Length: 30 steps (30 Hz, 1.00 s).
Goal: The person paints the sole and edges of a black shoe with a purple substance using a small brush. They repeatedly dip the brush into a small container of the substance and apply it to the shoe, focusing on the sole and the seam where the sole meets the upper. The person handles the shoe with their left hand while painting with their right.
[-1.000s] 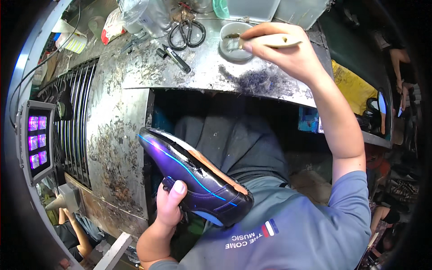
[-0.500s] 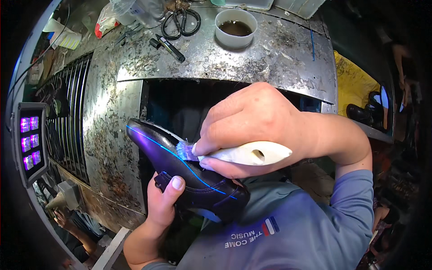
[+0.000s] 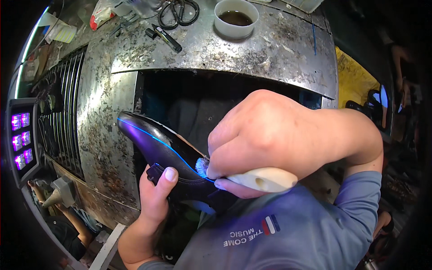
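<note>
A black leather shoe [image 3: 146, 143] is tilted in front of my body, its toe pointing up and left. A thin line glowing blue [image 3: 176, 154] runs along its side. My left hand [image 3: 155, 198] grips it from below, thumb over a small dark tab; most of those fingers are hidden. My right hand [image 3: 258, 135] is closed round the pale handle of a brush [image 3: 265, 181]. The brush's short bristles [image 3: 201, 167] touch the shoe at the glowing line, towards the heel end, which my right hand partly covers.
A lamp with several purple lights [image 3: 22, 135] stands at left. On the worn metal bench [image 3: 101, 130] are a white tub of dark liquid [image 3: 234, 31], an uncapped marker [image 3: 167, 39] and black-handled scissors [image 3: 193, 18]. Another person's arm [image 3: 81, 228] shows at lower left.
The brush and my right hand have moved down and right along the glowing line towards the heel. The shoe and my left hand appear slightly farther left and higher; the whole view has shifted a little.
</note>
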Each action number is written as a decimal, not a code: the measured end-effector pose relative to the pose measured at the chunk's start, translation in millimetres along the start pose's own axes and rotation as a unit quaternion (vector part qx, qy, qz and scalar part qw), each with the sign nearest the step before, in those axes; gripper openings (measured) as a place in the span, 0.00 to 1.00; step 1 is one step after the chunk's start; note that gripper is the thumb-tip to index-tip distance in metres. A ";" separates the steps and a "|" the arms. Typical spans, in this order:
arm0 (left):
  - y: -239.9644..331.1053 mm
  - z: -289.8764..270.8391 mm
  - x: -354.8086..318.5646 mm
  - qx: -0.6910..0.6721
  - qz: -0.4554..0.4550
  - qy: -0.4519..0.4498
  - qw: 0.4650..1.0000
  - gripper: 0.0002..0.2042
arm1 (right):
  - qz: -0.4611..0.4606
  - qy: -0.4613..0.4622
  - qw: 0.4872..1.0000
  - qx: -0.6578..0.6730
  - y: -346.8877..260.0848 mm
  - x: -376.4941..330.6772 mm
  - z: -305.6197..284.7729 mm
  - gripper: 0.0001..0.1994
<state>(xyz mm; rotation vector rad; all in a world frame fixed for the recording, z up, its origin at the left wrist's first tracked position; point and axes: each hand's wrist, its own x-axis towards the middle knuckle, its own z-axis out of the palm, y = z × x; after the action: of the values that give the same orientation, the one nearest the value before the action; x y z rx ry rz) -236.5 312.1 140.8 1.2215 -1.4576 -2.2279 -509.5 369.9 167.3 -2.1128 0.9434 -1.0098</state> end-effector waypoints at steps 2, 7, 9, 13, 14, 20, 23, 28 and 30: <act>-3.3 1.1 -0.3 -0.001 0.008 0.027 1.000 0.27 | -0.001 -0.009 1.000 -0.004 -1.0 -0.3 -1.3 0.06; -16.1 -4.9 -1.5 -0.015 0.027 0.060 0.998 0.26 | 0.009 -0.026 1.000 0.008 -4.2 -2.8 -6.1 0.06; -17.0 -5.6 0.2 -0.038 0.032 0.050 0.998 0.26 | 0.016 -0.035 0.999 0.009 -5.3 -4.1 -7.7 0.07; -33.2 -14.5 1.6 -0.084 0.019 0.060 0.995 0.27 | 0.010 -0.033 0.999 0.015 -6.8 -3.7 -11.5 0.10; -35.6 -15.5 1.5 -0.075 0.019 0.056 0.995 0.27 | 0.011 -0.033 0.999 0.016 -7.7 -3.5 -13.0 0.10; -43.7 -15.1 2.9 -0.051 0.024 0.048 0.997 0.30 | 0.018 -0.030 0.999 0.021 -12.2 -1.6 -18.1 0.11; -45.6 -13.6 4.3 -0.061 0.028 0.052 0.996 0.30 | 0.042 -0.055 0.997 0.018 -16.2 -2.8 -23.3 0.11; -50.4 -8.4 9.1 -0.102 0.039 0.065 0.992 0.31 | 0.058 -0.054 0.996 0.046 -21.4 -1.4 -29.6 0.10; -53.2 -4.3 11.1 -0.135 0.046 0.076 0.987 0.31 | 0.034 -0.048 0.998 0.002 -24.8 0.7 -32.6 0.09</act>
<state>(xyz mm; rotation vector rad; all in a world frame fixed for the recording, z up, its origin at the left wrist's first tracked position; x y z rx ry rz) -227.1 328.8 89.8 1.1796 -1.0919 -2.1331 -527.6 376.3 203.5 -2.0920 0.9590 -0.8675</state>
